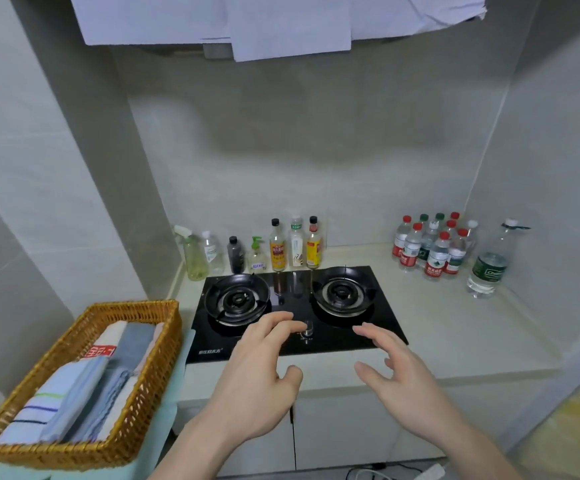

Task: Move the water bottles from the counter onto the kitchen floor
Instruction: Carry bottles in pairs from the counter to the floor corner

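Observation:
Several small water bottles [433, 245] with red and green caps stand clustered at the back right corner of the pale counter [454, 327]. A larger clear bottle with a green label [488, 263] stands just right of them. My left hand [257, 379] and my right hand [399, 375] hover over the counter's front edge, in front of the stove. Both hands are empty with fingers spread, well short of the bottles.
A black two-burner gas stove [292, 303] fills the counter's middle. Sauce, oil and soap bottles [278, 249] line the back wall behind it. A wicker basket [84, 382] of folded cloths sits at the left. White cabinet doors [333, 431] are below; a cable lies on the floor [368, 474].

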